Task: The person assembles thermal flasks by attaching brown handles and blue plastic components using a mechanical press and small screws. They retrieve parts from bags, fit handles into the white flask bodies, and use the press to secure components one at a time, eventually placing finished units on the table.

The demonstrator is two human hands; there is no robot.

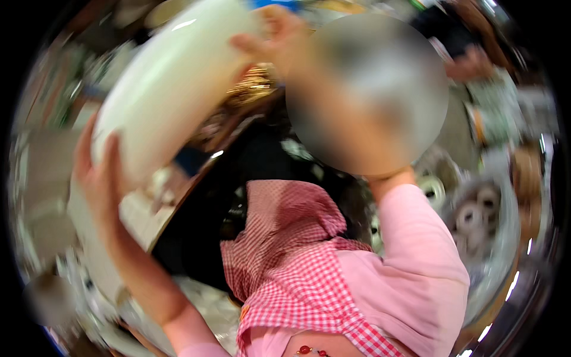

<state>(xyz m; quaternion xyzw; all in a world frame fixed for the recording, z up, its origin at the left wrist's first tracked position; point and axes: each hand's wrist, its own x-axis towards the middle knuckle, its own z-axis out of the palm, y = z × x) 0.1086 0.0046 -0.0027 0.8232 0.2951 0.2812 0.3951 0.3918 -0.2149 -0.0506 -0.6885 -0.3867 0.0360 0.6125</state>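
A large, white, glossy rounded thing (172, 77), perhaps a basin or tub, is lifted and tilted above the work table at the upper left. Along its lower left side, my left hand (101, 169) presses its spread fingers against it. At its upper right edge is my right hand (270, 38), with bent fingers touching the rim. Both hands bear it between them; movement smears their fingertips. Shiny gold-coloured pieces (253, 86) lie just beyond its right edge, partly hidden by it. A round blurred patch covers part of my right forearm.
The table (143, 214) has a dark edge running diagonally before my checked apron. To the right, a clear plastic bag (505, 238) holds several white spools (470, 217). Another person's hand (473, 64) shows at the upper right, near pale packages (496, 110).
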